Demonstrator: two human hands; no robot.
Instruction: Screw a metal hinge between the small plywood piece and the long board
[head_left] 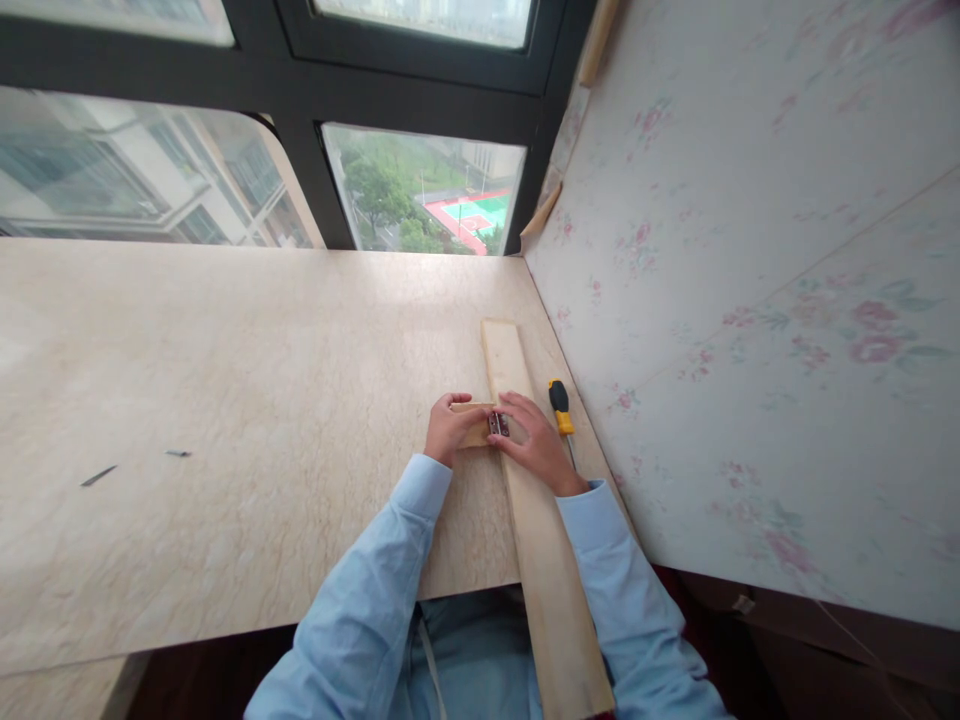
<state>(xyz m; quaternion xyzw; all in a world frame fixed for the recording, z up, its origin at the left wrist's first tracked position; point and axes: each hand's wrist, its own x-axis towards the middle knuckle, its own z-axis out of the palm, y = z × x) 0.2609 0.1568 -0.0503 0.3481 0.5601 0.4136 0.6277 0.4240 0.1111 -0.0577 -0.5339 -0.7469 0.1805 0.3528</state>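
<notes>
A small dark metal hinge [497, 425] lies where a short wooden piece [474, 436] meets the side of a long wooden board [551, 570]. My left hand [448, 428] grips the short piece from the left, its thumb reaching to the hinge. From the right, my right hand [534, 442] pinches the hinge between thumb and fingers and rests over the long board. The fingers hide part of the hinge and the joint. Just right of the board, a screwdriver [559, 406] with a black and yellow handle lies close to the right hand.
The stone-patterned sill [262, 370] ends at a dark-framed window [427, 80] ahead. A flowered wall [750, 300] closes off the right side. Two small dark pieces, a pointed sliver [99, 476] and a shorter bit [178, 454], lie far left. The long board overhangs the front edge.
</notes>
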